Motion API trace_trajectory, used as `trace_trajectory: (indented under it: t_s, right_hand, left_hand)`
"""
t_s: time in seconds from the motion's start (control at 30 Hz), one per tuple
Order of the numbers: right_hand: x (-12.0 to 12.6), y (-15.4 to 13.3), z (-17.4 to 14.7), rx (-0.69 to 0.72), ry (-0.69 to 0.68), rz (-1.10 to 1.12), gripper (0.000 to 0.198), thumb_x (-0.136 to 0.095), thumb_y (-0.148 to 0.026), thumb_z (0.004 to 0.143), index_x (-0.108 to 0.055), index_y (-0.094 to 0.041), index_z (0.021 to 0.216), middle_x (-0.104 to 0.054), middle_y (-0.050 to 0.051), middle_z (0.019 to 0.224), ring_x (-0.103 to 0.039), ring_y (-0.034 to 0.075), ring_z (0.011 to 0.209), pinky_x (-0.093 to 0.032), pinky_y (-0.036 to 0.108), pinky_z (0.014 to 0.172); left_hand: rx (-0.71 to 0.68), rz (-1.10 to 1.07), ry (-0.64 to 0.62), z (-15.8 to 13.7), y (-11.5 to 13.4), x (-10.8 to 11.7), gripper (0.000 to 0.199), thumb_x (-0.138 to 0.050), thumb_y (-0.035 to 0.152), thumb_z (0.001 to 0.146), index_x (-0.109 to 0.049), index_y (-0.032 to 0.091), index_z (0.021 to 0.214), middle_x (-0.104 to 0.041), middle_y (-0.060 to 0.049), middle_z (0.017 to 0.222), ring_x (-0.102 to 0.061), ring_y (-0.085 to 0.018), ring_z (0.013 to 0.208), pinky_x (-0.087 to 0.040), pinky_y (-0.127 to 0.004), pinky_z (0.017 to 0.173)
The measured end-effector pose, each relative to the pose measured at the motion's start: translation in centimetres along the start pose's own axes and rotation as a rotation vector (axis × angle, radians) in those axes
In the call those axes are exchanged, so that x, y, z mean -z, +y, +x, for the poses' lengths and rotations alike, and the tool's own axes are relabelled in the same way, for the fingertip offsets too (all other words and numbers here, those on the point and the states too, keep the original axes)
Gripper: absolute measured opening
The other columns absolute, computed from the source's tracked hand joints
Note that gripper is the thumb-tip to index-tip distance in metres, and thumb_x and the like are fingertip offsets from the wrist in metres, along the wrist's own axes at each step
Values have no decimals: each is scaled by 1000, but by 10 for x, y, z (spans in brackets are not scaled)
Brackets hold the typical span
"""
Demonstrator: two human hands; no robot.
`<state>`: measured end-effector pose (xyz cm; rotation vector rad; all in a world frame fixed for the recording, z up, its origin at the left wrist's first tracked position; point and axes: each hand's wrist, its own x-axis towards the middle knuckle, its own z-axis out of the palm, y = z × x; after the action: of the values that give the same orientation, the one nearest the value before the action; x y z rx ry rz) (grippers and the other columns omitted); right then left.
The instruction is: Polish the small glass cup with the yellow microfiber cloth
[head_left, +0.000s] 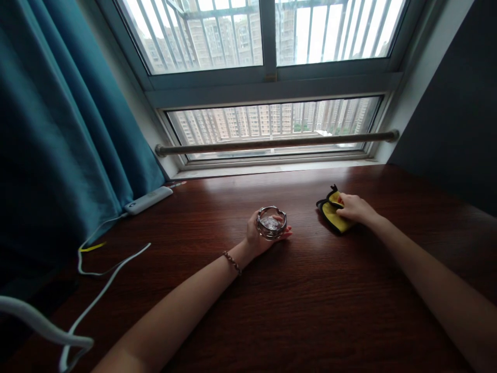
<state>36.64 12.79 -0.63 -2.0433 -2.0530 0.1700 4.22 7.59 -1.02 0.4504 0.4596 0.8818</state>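
A round clear glass ashtray (271, 223) with a notched rim rests in my left hand (254, 235). The fingers of that hand pass under and behind the glass, and its palm cups the near left side. To the right, my right hand (356, 208) pinches a folded yellow cloth with black edging (337, 216). The cloth lies bunched on the dark wooden tabletop (295, 290), its black loop pointing away from me. Some fingertips of the right hand are hidden in the folds.
At the left, a white power strip (149, 200) lies by the blue curtain (77, 119). White cables (104, 285) and a yellow strip (93, 247) spread over the left side. A horizontal rail (279, 143) crosses the window behind the table; a dark wall (450, 119) stands right.
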Motion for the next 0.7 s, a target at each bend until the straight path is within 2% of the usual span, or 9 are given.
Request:
trace_trajectory:
  t_s: [0.13, 0.2, 0.3, 0.4, 0.53, 0.6, 0.7]
  right_hand:
    - [9, 13, 4, -67, -4, -18, 27, -56, -32, 70, -57, -16, 91, -62, 7, 83, -59, 21, 78, -42, 25, 63]
    - [9, 5, 0, -59, 2, -19, 41, -59, -43, 69, -56, -14, 97, -62, 10, 89, -59, 23, 82, -43, 26, 66]
    - [4, -21, -9, -6, 40, -35, 63, -66, -55, 59, -54, -14, 105, -57, 15, 105, -55, 30, 94, -43, 33, 74]
    - [-1, -38, -15, 14, 69, -20, 50, -69, -43, 61, -57, -15, 101, -59, 14, 101, -56, 31, 94, -43, 35, 77]
    - [6, -31, -10, -81, 104, 84, 26, -58, -31, 73, -63, -16, 95, -64, 10, 89, -61, 25, 85, -45, 30, 69]
    - [11, -22, -5, -125, 107, 157, 24, -54, -31, 78, -64, -16, 94, -66, 7, 88, -62, 21, 81, -46, 25, 65]
    - [16, -13, 1, -160, 87, 239, 31, -44, -35, 86, -64, -14, 95, -67, 7, 85, -64, 16, 70, -46, 21, 57]
  left_hand:
    - [4, 29, 2, 0, 0, -1, 56, -32, 51, 82, -63, 5, 80, -64, -19, 76, -63, -32, 81, -39, -50, 88]
    - [1, 41, -3, 0, 0, -1, 56, -32, 52, 82, -63, 5, 79, -64, -19, 76, -63, -32, 81, -39, -50, 88]
    - [-2, 65, -13, 0, -1, -1, 56, -33, 53, 81, -64, 6, 79, -64, -19, 76, -62, -32, 81, -40, -49, 87]
    - [-6, 77, -15, 0, -1, -1, 55, -35, 52, 80, -64, 6, 78, -64, -19, 76, -62, -32, 80, -41, -48, 85]
    - [-9, 79, -14, 0, -1, -1, 54, -36, 52, 79, -63, 5, 78, -64, -18, 76, -62, -32, 80, -42, -48, 84]
    - [-3, 73, -10, 0, -1, -2, 53, -36, 51, 79, -63, 6, 77, -64, -18, 76, -62, -31, 79, -43, -48, 83]
    - [-4, 54, -2, 1, -1, -2, 51, -36, 50, 80, -63, 7, 76, -63, -16, 74, -63, -31, 78, -43, -48, 83]
